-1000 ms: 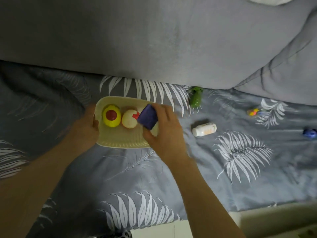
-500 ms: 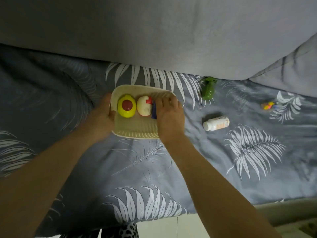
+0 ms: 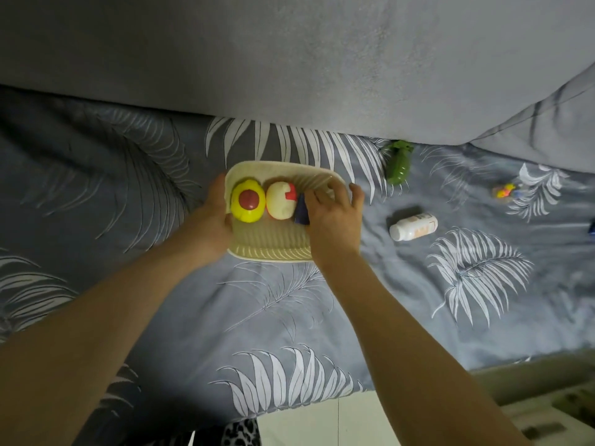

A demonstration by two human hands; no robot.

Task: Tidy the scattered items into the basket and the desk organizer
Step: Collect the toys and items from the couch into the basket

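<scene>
The basket [image 3: 273,251] sits between both hands — left hand [image 3: 211,226] gripping its rim, right hand [image 3: 335,220] spread open over it.

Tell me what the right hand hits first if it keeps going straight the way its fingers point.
Probably the far wall of the cream ribbed basket, just ahead of the right hand; depth is unclear.

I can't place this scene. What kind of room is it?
Probably a bedroom: a leaf-print bedsheet covers a mattress, a grey quilt is bunched behind, and floor tile shows below the bed's edge.
</scene>
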